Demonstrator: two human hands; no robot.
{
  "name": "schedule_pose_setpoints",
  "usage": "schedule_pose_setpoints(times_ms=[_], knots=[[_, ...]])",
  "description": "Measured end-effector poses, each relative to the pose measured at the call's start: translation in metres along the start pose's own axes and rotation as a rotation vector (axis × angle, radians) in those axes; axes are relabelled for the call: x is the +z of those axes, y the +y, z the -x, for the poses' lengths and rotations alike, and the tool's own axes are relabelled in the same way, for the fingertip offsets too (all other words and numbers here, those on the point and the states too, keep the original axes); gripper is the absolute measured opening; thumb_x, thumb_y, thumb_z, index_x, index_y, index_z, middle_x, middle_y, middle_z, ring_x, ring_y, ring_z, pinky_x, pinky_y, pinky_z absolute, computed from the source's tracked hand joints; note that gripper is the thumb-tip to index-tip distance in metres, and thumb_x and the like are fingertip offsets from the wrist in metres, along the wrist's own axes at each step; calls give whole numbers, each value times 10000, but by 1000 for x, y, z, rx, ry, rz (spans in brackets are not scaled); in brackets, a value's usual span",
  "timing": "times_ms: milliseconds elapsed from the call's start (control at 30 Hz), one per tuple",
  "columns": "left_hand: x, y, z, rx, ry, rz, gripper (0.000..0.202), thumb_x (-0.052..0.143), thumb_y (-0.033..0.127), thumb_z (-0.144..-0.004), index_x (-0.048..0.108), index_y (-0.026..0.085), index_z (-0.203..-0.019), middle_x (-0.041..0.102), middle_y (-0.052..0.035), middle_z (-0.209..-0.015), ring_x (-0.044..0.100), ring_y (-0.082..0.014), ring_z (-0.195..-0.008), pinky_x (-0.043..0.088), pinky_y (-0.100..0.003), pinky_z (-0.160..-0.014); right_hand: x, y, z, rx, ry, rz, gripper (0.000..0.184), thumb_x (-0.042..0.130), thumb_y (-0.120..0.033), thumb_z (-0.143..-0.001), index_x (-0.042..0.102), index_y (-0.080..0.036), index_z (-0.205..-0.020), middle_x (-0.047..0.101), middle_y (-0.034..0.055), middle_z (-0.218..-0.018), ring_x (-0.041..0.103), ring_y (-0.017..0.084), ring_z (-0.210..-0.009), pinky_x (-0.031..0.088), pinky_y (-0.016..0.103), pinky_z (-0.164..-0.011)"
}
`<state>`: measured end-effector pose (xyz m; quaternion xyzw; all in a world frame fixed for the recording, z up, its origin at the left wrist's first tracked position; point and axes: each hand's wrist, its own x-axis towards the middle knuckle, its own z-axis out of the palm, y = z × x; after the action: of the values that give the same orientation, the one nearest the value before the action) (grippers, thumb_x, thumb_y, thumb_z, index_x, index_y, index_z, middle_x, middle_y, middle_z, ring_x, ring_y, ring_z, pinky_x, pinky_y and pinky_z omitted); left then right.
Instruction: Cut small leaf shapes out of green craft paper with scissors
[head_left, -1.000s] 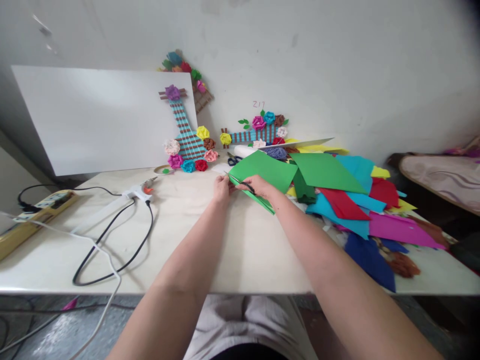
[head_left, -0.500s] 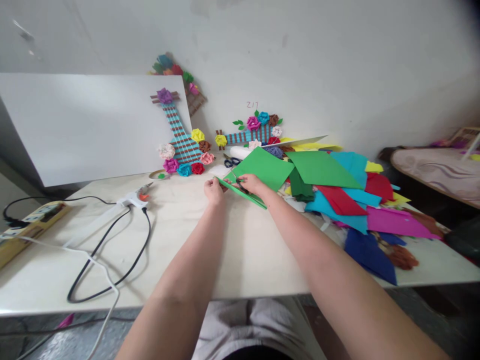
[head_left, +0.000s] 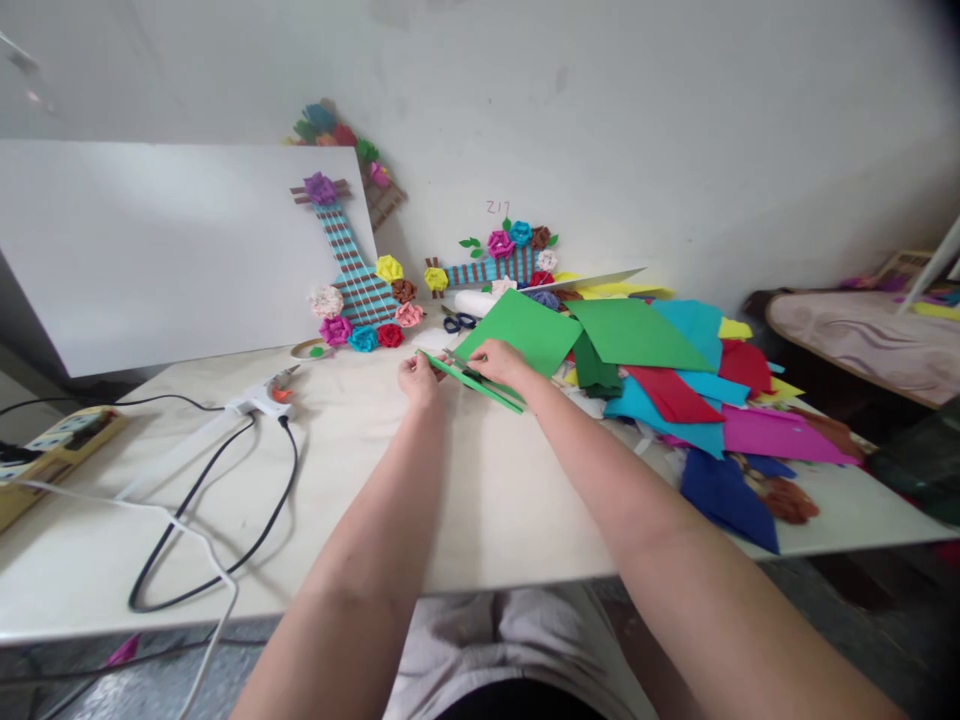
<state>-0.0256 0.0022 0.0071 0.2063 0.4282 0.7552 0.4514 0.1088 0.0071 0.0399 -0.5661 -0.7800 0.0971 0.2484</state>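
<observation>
My left hand point(head_left: 420, 378) pinches the far left end of a folded green paper strip point(head_left: 491, 394), which slants down to the right above the table. Fingers of my right hand point(head_left: 501, 364) are wrapped round a pair of scissors point(head_left: 471, 373), partly hidden by the hand. Their blades point left, against the strip close to my left fingers. Whether they are cutting through it I cannot tell. Behind my right hand lies a large green sheet point(head_left: 529, 330). A second pair of scissors with dark handles point(head_left: 459, 322) rests just beyond.
On the left are a white glue gun point(head_left: 262, 398), its looping black cable point(head_left: 292, 480) and a power strip point(head_left: 64, 455). Coloured paper point(head_left: 780, 434) is heaped on the right. Guitar-shaped pieces with paper flowers point(head_left: 358, 285) lean at the back, near a white board point(head_left: 180, 250).
The view has shifted slightly. My hands keep their grips on the strip and scissors; the scissor blades now lie lower, closer along the strip.
</observation>
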Motion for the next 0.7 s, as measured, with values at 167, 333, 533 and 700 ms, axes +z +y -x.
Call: schedule_pose_setpoints(times_ms=[167, 333, 533, 700], knots=[[0, 1, -2, 3, 15, 35, 124, 468, 262, -867, 367, 193, -844, 617, -6, -609, 631, -135, -532, 526, -303, -645, -8, -7, 25, 19, -185, -226, 422, 572, -509, -773, 669, -127, -623, 622, 26, -565, 566, 125, -551, 358, 203, -496], [1, 2, -1, 13, -38, 101, 242, 516, 387, -837, 402, 177, -802, 619, -27, -626, 628, -122, -555, 518, -262, -628, -5, -7, 32, 162, -270, -524, 245, 620, -264, -792, 594, -122, -595, 517, -30, -383, 450, 66, -340, 372, 177, -404], [2, -4, 13, -57, -372, -78, 414, 691, 508, -636, 485, 150, -666, 557, -1, -523, 556, -101, -462, 485, -228, -525, -2, -10, 30, 146, -165, -639, 276, 581, -196, -817, 560, -133, -549, 502, -47, -350, 434, 58, -302, 361, 165, -373], [0, -3, 11, 8, -287, -105, 370, 678, 466, -661, 493, 147, -646, 560, 4, -516, 539, -97, -440, 464, -230, -505, -9, -2, 35, 193, -198, -693, 266, 614, -225, -798, 559, -127, -557, 555, -23, -401, 453, 53, -326, 333, 160, -371]])
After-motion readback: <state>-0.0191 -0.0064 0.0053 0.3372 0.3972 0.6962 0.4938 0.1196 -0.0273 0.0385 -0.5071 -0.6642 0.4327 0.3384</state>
